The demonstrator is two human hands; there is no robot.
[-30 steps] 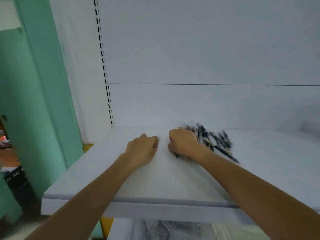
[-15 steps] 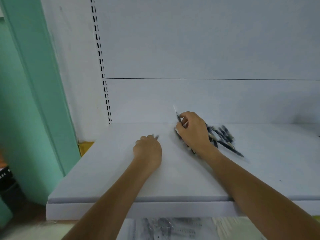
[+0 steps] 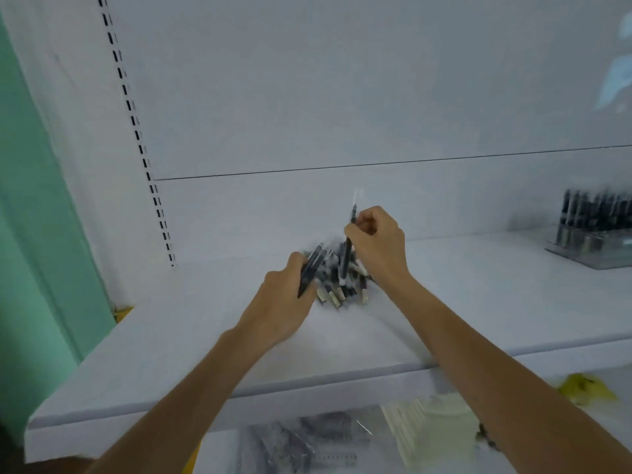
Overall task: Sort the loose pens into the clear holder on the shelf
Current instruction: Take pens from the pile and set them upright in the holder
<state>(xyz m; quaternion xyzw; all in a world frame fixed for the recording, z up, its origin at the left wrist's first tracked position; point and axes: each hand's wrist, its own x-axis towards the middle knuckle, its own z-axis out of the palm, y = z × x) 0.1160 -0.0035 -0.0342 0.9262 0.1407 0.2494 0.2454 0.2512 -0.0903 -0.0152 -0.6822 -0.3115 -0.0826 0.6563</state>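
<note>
A pile of loose dark pens point(image 3: 342, 285) lies on the white shelf point(image 3: 171, 354), between my hands. My right hand point(image 3: 376, 244) pinches one dark pen point(image 3: 348, 254) and holds it nearly upright above the pile. My left hand point(image 3: 287, 295) grips another dark pen point(image 3: 313, 265), slanted up to the right at the pile's left edge. The clear holder point(image 3: 595, 241), with several dark pens standing in it, sits far right on the shelf near the back wall. The picture is motion-blurred.
A white back panel with a slotted upright point(image 3: 136, 131) rises behind the shelf. A green wall point(image 3: 30, 234) stands to the left. Below the shelf edge lie packaged goods point(image 3: 307, 443), a pale stack point(image 3: 434, 429) and something yellow point(image 3: 584, 388).
The view swung right, bringing the holder into sight. My right hand lifted a pen upright over the pile. My left hand moved to the pile and took hold of a pen.
</note>
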